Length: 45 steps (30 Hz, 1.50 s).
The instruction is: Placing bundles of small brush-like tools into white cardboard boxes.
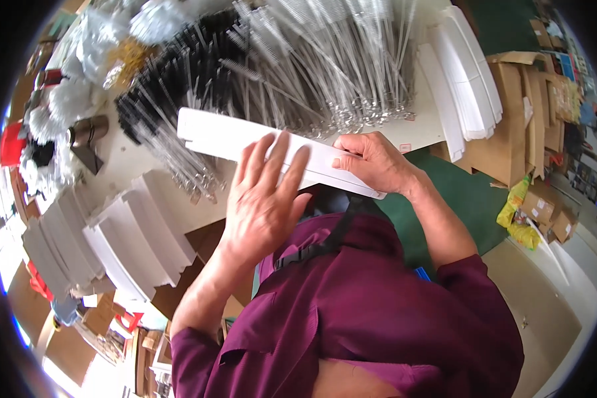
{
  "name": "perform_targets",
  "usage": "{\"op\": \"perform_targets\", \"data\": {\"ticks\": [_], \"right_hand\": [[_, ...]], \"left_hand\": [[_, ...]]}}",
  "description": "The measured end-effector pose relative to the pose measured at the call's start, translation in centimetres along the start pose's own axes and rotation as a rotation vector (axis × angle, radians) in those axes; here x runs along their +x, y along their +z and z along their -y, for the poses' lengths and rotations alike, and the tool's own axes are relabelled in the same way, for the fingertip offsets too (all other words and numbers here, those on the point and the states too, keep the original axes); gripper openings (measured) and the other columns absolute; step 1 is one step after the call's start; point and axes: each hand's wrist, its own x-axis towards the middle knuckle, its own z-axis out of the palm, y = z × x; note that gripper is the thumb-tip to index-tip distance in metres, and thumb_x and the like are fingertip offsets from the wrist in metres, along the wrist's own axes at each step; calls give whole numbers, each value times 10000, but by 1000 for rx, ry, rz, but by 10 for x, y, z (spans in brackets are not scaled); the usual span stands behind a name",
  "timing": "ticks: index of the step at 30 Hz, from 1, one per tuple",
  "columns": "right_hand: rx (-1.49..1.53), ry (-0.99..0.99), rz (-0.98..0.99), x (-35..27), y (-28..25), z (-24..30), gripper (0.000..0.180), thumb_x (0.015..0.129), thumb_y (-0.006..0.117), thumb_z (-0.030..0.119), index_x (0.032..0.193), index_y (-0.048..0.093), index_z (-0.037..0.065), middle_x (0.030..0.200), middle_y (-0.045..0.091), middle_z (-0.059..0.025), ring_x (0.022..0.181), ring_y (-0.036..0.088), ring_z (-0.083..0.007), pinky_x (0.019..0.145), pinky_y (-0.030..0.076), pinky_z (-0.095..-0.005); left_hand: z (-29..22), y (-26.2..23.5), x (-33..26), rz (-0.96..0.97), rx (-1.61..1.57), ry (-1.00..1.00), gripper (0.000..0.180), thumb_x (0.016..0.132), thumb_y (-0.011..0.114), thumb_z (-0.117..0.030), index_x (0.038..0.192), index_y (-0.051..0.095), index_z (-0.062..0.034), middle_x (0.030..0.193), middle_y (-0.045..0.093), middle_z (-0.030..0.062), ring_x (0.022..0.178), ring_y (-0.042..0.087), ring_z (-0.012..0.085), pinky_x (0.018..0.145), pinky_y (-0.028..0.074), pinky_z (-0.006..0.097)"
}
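While both hands (265, 199) work at the middle of the frame, a long, flat white carton blank (245, 142) lies slantwise under them, its upper left end free and its lower right end near the desk edge. The left hand is spread almost flat, fingers (280, 159) fanned and pressed down on the blank's middle, which looks like a way of pinning it against the desk (129, 166) so it cannot slide. The right hand (375, 162) is curled over the right part of the blank, thumb lying along its top face and fingers wrapped round the far edge, a pinching hold that seems meant to steady or bend that end.

Just beyond the blank, across the top centre, lies a big heap of long thin brushes (325, 60) with clear bristles, metal ends pointing toward the person; a darker, black bunch (172, 73) sits at upper left of that heap. Fanned stacks of more white blanks (139, 239) rest at the lower left, another stack (467, 79) at the upper right, all near the hands, probably for easy reach. Brown cardboard boxes (511, 126) stand at the right over a green floor (464, 199).
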Motion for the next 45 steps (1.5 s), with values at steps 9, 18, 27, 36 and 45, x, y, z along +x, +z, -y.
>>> {"op": "perform_targets", "data": {"ticks": [9,18,27,36,45], "right_hand": [[-92,-56,221,19,11,34,209,916,743,160,1013,700,-19,768,669,-123,682,598,-137,673,500,-341],[187,68,190,25,29,30,167,958,714,159,972,729,-7,687,630,14,620,507,-51,554,429,-269],[-4,-200,-213,25,58,27,257,908,750,121,1114,675,-13,964,724,-123,849,704,-213,737,557,-355],[-396,-334,-410,5,100,32,393,858,770,88,1214,640,-16,1106,669,-159,992,671,-316,828,555,-385],[-86,-85,-265,7,108,14,416,888,780,136,1234,628,-37,1051,689,-96,829,651,-150,717,543,-303]], "left_hand": [[28,10,-23,69,32,-19,721,697,803,-139,1349,538,14,1172,593,193,1127,567,384,1035,445,500],[24,13,-42,77,-66,-170,800,670,839,-152,1375,497,11,1184,606,193,1085,600,381,962,483,472],[33,33,-62,-42,-53,-277,739,714,830,-186,1356,510,-7,1155,625,182,1049,633,384,905,507,490],[45,42,-66,-125,70,-261,639,752,791,-183,1294,523,21,1088,616,172,982,626,355,875,504,467],[46,55,-73,-115,113,-228,599,781,756,-182,1274,510,54,1042,594,164,955,607,328,872,486,442]]}}
